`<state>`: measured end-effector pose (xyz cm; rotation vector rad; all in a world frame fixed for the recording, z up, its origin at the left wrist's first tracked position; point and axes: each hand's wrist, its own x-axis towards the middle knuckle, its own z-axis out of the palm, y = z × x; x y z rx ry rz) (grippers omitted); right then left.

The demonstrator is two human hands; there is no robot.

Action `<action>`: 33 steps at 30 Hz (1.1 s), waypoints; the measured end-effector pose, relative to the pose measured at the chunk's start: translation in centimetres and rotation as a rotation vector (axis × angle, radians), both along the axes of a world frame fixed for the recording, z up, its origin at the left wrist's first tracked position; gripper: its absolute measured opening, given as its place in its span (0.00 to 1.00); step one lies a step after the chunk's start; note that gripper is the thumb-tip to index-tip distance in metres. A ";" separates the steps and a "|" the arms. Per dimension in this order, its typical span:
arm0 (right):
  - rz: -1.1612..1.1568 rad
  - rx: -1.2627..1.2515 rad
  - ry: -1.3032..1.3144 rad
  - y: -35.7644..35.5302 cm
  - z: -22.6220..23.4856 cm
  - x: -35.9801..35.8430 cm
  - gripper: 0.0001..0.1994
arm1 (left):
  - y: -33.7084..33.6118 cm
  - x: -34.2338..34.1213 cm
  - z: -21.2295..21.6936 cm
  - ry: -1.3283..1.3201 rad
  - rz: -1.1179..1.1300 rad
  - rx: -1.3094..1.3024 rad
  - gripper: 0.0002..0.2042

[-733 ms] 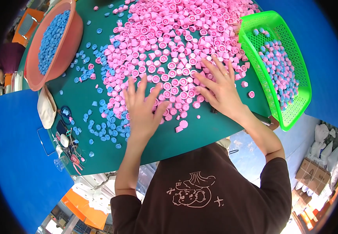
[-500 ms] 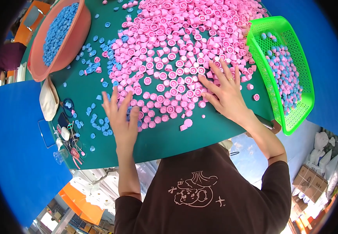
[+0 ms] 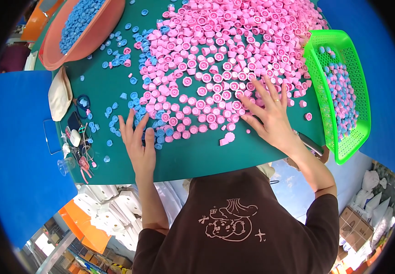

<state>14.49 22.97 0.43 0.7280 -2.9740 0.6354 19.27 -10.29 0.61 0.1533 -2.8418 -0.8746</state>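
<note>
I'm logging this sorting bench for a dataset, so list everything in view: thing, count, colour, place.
pink caps: many, pink, heaped across the middle and far part of the table
blue caps: many, blue, scattered left of the pink heap
table: one, green top, under it all
basin: one, orange, far left, holds blue caps
basket: one, bright green mesh, right edge, holds mixed pink and blue caps
cloth pouch: one, cream, left edge of the table
small odds and ends: several, mixed colours, near left corner; too small to tell apart
left hand: one, flat, fingers spread, among blue caps
right hand: one, flat, fingers spread, on the pink heap's near edge
</note>
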 end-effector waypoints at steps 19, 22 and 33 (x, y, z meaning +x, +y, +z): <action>0.085 0.064 -0.013 -2.9 -0.2 0.7 0.23 | -1.8 1.7 -0.9 0.073 0.073 0.042 0.14; 0.090 0.082 -0.018 -2.7 -0.3 1.0 0.22 | -3.0 1.4 -1.1 0.122 0.210 0.102 0.13; -0.516 -0.227 -0.195 10.7 0.2 7.2 0.15 | -9.5 -3.4 -1.9 0.246 0.050 -0.354 0.08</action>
